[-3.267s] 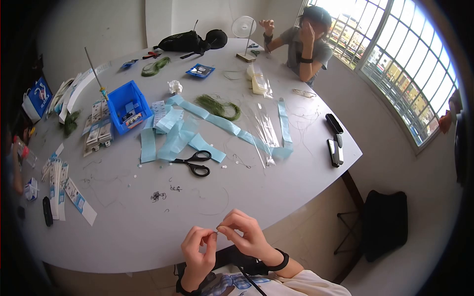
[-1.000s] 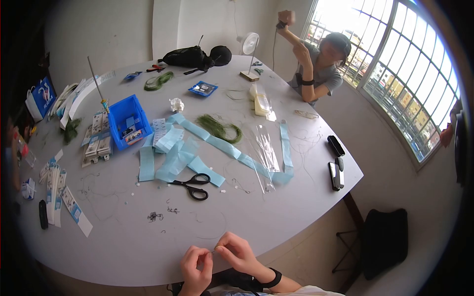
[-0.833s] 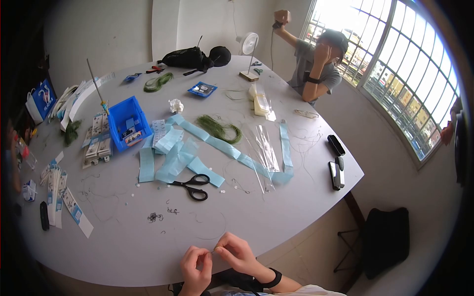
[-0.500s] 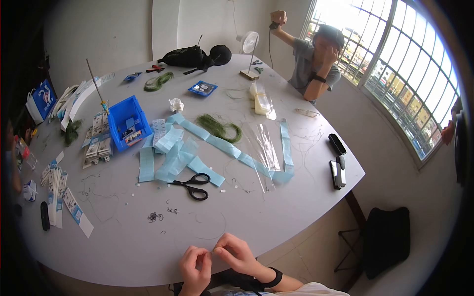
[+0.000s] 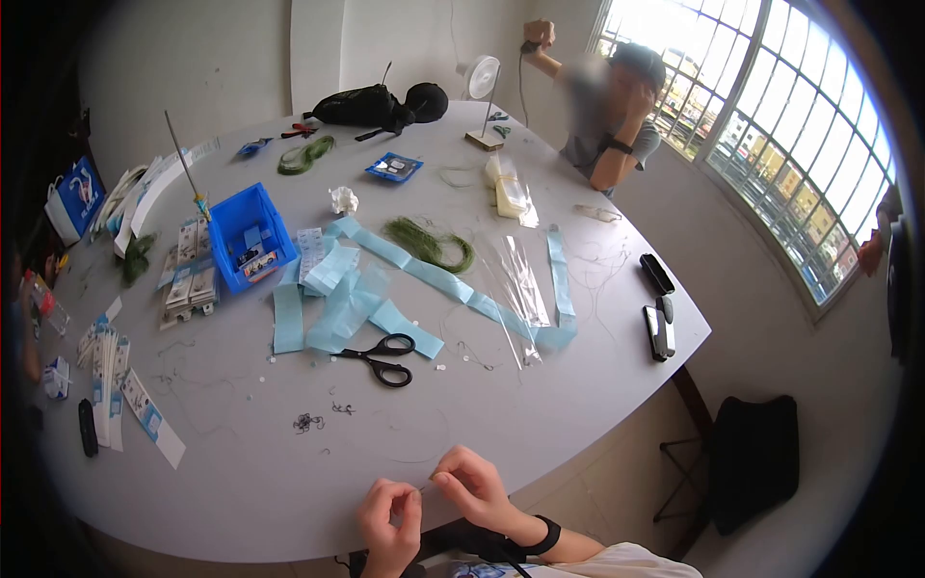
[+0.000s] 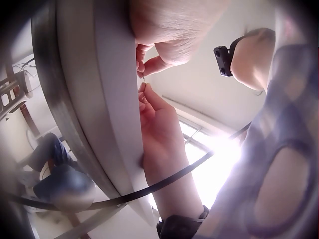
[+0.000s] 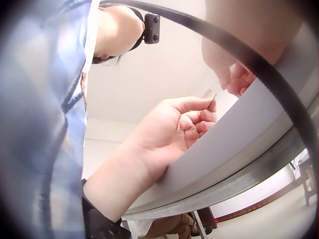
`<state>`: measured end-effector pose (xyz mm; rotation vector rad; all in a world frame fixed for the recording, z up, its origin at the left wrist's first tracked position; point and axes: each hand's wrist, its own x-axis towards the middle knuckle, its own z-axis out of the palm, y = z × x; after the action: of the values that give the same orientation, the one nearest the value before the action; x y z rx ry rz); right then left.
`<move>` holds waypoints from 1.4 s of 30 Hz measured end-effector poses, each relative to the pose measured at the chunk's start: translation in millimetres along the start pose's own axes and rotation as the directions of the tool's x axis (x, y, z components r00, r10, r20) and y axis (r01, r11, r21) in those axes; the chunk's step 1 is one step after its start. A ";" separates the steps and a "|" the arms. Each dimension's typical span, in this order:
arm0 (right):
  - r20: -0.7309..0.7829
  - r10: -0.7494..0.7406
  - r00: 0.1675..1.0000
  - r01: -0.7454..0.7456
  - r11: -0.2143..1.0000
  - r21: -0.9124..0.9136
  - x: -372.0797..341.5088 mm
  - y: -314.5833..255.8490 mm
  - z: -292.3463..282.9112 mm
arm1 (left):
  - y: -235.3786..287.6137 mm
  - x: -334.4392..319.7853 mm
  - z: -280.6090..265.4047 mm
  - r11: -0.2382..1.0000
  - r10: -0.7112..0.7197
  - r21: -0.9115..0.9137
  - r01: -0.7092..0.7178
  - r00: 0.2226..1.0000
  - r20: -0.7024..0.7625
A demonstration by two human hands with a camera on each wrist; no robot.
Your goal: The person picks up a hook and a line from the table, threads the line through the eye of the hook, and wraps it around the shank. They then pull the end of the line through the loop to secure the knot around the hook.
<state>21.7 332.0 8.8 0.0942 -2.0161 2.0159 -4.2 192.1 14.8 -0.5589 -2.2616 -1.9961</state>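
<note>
Just over the near table edge, my left hand (image 5: 390, 520) and right hand (image 5: 479, 491) face each other, fingertips a small gap apart. Thumb and forefinger of each pinch a short, thin, dark strand that looks like fishing line (image 7: 215, 94); whether a tiny hook sits on it I cannot tell. In the left wrist view the strand (image 6: 144, 77) spans the gap between the two hands. Beyond the hands lie a small heap of black fish hooks (image 5: 307, 423), a few loose hooks (image 5: 342, 408) and black-handled scissors (image 5: 389, 373).
Light blue strips (image 5: 352, 308), a green line bundle (image 5: 424, 243) and clear plastic sleeves (image 5: 520, 289) cover mid-table. A blue bin (image 5: 252, 275) and printed cards (image 5: 151, 414) stand left, a stapler (image 5: 660, 329) right. Another person (image 5: 617, 116) sits at the far right corner.
My right hand has drawn slightly away from the left, widening the gap between the fingertips. The head view has shifted a little. The other person's hand has come up to their face.
</note>
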 end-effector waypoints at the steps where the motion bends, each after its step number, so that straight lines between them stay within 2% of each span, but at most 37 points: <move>1: -0.009 -0.011 1.000 0.011 1.000 -0.025 0.1 -1.0 0.0 | -0.2 0.3 0.0 1.000 0.006 -0.005 -0.006 1.000 0.002; 7: -0.058 0.022 0.998 -0.020 0.999 0.030 0.9 -5.5 5.2 | 0.6 -1.7 -0.6 0.999 0.040 0.013 -0.040 0.999 0.020; 12: -0.069 -0.031 0.997 0.030 0.999 -0.022 2.1 -1.7 4.5 | -3.6 -5.5 1.9 0.997 -0.037 -0.068 0.039 0.999 0.024; 15: -0.073 -0.037 0.997 0.036 0.999 -0.015 -3.1 -2.6 7.4 | -4.7 -6.0 0.2 0.997 -0.033 -0.070 0.036 0.998 0.049; 21: -0.130 -0.023 0.991 0.027 0.999 0.028 -2.4 4.9 6.0 | -11.0 -6.2 1.1 0.995 0.042 -0.091 -0.037 0.998 0.051; 29: -0.049 -0.003 0.999 0.003 1.000 0.009 0.0 8.1 4.2 | -12.0 -5.5 1.6 0.990 0.095 -0.104 -0.092 0.995 0.020; 33: -0.042 -0.019 0.999 0.017 0.999 -0.033 -0.3 11.0 2.9 | -8.2 -6.5 1.8 0.991 0.092 -0.094 -0.090 0.996 0.019; 42: -0.040 -0.029 0.999 0.029 1.000 0.004 -4.6 4.9 3.4 | -6.2 -7.2 0.5 0.996 0.086 -0.031 -0.085 0.996 0.016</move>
<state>24.3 328.1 3.0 0.0831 -1.9754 1.9890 0.6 190.5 6.7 -0.6666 -2.1807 -1.9962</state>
